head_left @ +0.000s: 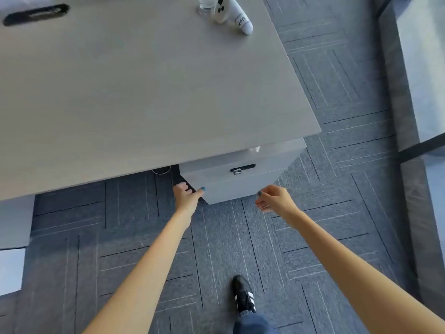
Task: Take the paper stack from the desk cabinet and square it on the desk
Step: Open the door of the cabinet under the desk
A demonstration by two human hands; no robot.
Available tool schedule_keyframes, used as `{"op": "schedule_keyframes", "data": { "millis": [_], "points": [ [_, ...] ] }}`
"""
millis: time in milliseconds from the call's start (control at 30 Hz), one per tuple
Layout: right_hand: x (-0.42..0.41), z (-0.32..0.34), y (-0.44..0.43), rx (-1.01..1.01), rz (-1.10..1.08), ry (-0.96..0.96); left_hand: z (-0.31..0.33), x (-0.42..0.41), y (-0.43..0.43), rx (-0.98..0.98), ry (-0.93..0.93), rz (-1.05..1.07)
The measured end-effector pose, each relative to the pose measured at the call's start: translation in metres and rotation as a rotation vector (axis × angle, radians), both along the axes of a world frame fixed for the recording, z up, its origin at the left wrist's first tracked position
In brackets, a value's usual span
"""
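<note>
A grey desk cabinet (240, 182) stands under the right front corner of the grey desk (144, 92), with a dark lock and handle (242, 168) on its front. A bit of white paper (254, 148) shows between the cabinet top and the desk. My left hand (186, 195) reaches the cabinet's lower left corner, thumb against the front face and fingers around the side. My right hand (274, 198) hovers just right of the cabinet's lower right corner, fingers loosely curled and holding nothing. The rest of the paper stack is hidden.
On the desk's far side stand a glass (207, 6) and a white controller (233, 15); a black cable slot (36, 14) lies at the far left. My black shoe (244, 295) rests on blue-grey carpet. Another grey desk (421, 68) stands at the right.
</note>
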State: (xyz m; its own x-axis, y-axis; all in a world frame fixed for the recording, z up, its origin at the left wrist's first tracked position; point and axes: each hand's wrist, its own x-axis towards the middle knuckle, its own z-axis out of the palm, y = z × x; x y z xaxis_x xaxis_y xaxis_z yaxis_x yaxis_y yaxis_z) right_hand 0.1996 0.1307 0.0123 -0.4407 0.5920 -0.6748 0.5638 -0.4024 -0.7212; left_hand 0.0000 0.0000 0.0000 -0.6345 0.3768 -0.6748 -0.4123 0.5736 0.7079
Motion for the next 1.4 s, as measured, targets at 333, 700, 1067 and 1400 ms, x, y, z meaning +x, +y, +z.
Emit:
{"op": "schedule_keyframes", "data": {
  "millis": [333, 700, 1067, 1400],
  "points": [
    [-0.011, -0.077, -0.006, -0.030, -0.092, -0.037, -0.076, -0.023, 0.005, -0.079, 0.046, -0.061],
    [-0.041, -0.103, -0.047, -0.044, -0.130, -0.112, -0.102, 0.012, -0.050, -0.183, 0.211, -0.396],
    [-0.022, -0.121, -0.091, 0.088, -0.025, -0.485, -0.115, 0.072, -0.081, -0.132, -0.053, -0.704],
    [0.035, -0.108, -0.092, 0.185, 0.133, -0.595, -0.098, 0.083, -0.072, -0.034, -0.060, -0.566]
  ]
}}
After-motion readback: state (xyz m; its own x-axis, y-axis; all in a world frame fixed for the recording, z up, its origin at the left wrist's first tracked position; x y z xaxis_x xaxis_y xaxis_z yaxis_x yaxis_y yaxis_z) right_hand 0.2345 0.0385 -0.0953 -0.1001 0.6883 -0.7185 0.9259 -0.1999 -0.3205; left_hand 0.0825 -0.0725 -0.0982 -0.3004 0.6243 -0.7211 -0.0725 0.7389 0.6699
